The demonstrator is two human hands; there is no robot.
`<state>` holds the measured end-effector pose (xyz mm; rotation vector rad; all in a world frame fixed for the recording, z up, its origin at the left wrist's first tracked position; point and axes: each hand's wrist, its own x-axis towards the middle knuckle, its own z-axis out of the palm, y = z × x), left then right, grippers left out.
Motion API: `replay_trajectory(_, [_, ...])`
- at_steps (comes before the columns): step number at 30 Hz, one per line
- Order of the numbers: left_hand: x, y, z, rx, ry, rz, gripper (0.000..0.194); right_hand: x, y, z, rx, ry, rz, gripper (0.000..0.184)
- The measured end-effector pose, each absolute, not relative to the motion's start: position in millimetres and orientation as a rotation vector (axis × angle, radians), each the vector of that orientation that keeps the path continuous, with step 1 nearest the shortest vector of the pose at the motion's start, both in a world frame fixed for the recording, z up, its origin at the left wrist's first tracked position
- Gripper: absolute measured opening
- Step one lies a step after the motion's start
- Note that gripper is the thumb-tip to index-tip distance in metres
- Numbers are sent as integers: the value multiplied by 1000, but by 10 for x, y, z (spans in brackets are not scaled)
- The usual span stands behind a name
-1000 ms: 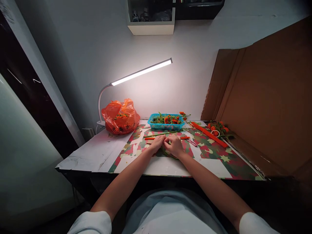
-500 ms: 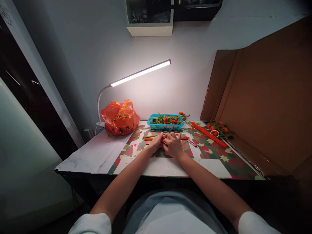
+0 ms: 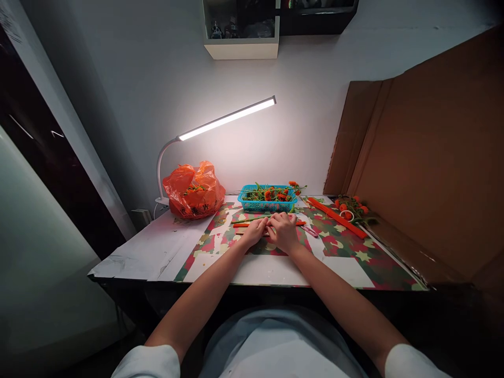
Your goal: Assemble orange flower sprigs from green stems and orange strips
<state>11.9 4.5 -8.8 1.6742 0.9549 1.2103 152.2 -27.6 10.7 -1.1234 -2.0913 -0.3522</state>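
Note:
My left hand [image 3: 255, 232] and my right hand [image 3: 284, 231] meet over the middle of the table, fingers closed and fingertips together. Whatever they pinch is too small and hidden to name. Beneath and beside them lie an orange strip [image 3: 241, 226], a green stem-like stick [image 3: 241, 221] and a thin brown stick [image 3: 240, 233]. A pink looped tool, perhaps scissors or tweezers [image 3: 310, 231], rests just right of my right hand. Behind the hands stands a blue basket [image 3: 268, 206] holding green stems and orange flower heads [image 3: 268, 195].
An orange plastic bag [image 3: 192, 194] sits back left, below a lit desk lamp [image 3: 228, 118]. On the right lie long orange strips [image 3: 336, 218] and a bunch of orange flowers [image 3: 355, 206]. A large cardboard sheet [image 3: 429, 157] walls the right side. A shelf [image 3: 242, 51] hangs above.
Both hands have shifted slightly to the right, and the right fingers have rearranged over the left fingertips. The things on the table look unmoved.

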Motion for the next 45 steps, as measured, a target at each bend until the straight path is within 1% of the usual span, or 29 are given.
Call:
replay_trajectory(5, [142,8,-55,1667,958,1164,55,1551,-238,111,-1148,-2072,-359,10])
replay_trajectory(9, [142,-13,-31,1542,968,1164,58,1582,-237,120,-1067,-2125,-309,5])
replay_trajectory(12, [137,-24,-18,1460,997,1169,58,1596,-254,132,-1065,-2162,-288,12])
replay_trajectory(14, [135,-31,-9,1434,981,1167,56,1595,-263,138,-1100,-2178,-322,14])
replay_trajectory(18, [138,-35,-8,1405,939,1153,52,1572,-252,132,-1096,-2230,-494,15])
replay_trajectory(22, [143,-1,-43,1412,983,1164,48,1538,-215,92,-1091,-2291,-591,21])
replay_trajectory(25, [147,50,-78,1494,1059,1208,49,1506,-212,75,-1147,-2342,-568,21])
replay_trajectory(31, [150,83,-109,1688,1175,1312,54,1426,-269,116,-1290,-2389,-394,21])
replay_trajectory(37, [161,23,-97,1726,1149,1353,59,1420,-251,126,-1250,-2430,-364,22])
replay_trajectory(39, [125,33,-62,1653,1122,1314,58,1446,-240,144,-1253,-2411,-340,21])
replay_trajectory(41, [53,46,3,1529,1109,1215,56,1480,-238,174,-1253,-2379,-308,23])
replay_trajectory(45, [-139,17,159,1339,935,937,42,1542,-248,237,-1224,-2329,-265,30])
